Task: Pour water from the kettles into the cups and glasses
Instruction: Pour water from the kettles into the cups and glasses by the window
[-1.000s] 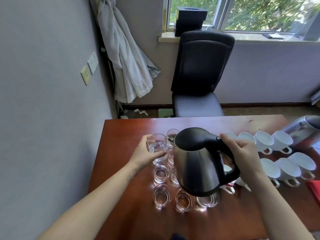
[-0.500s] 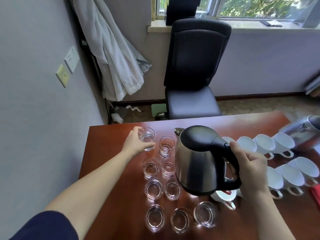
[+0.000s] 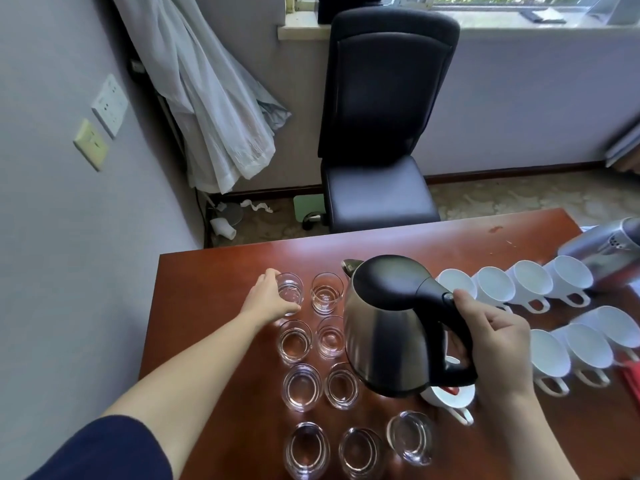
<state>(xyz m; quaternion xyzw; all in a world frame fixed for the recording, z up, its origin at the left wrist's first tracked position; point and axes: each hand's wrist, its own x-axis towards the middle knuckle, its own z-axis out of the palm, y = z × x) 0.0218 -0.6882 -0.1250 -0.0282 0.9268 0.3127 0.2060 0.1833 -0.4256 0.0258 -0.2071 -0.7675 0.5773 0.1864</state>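
My right hand (image 3: 495,344) grips the black handle of a steel kettle (image 3: 384,327) with a black lid, held upright above the table, spout pointing away. My left hand (image 3: 266,301) curls round a small clear glass (image 3: 290,292) standing at the far left of a block of several glasses (image 3: 301,386). White cups (image 3: 530,282) lie in two rows to the right. One white cup (image 3: 450,398) sits partly hidden under the kettle. A second steel kettle (image 3: 609,252) shows at the right edge.
The red-brown table (image 3: 214,306) stands against a grey wall on the left. A black office chair (image 3: 377,133) is beyond its far edge, with a white curtain beside it. Something red (image 3: 633,379) lies at the right edge.
My left hand has carried the glass away from the kettle and set it on the table at the far left of the glasses. The kettle has tipped back upright.
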